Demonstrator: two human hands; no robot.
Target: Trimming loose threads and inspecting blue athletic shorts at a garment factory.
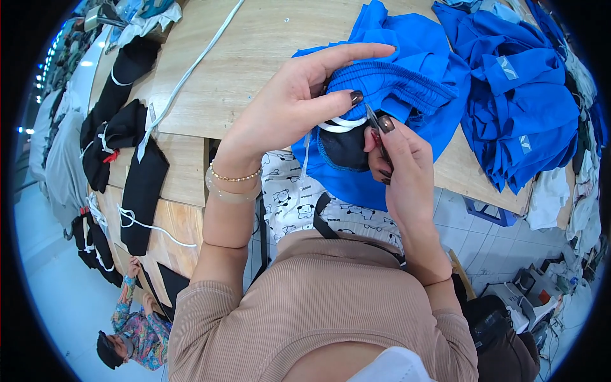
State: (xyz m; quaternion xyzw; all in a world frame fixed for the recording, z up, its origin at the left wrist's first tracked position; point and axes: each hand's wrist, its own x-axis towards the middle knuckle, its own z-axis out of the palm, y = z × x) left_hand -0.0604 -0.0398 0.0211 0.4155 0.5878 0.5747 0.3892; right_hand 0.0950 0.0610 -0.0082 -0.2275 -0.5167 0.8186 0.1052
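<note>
Blue elastic-waist garment (407, 70), likely shorts, lies bunched at the table's near edge, partly over my lap. Over its gathered waistband my left hand (299, 89) spreads thumb and forefinger apart; the other fingers are partly hidden. White cord (344, 123) loops out of the waistband below my left thumb, beside a black inner panel (344, 149). My right hand (407, 156) is closed around small thread snips (375, 124), whose metal tips point up toward the cord and waistband. Its fingertips lie close against the black panel.
More blue garments (519, 89) are stacked at the right. Black rolled pieces (143, 197) tied with white cord lie left on the wooden table (254, 32), crossed by a long white cord (191, 67). Another person (137, 331) works at the lower left.
</note>
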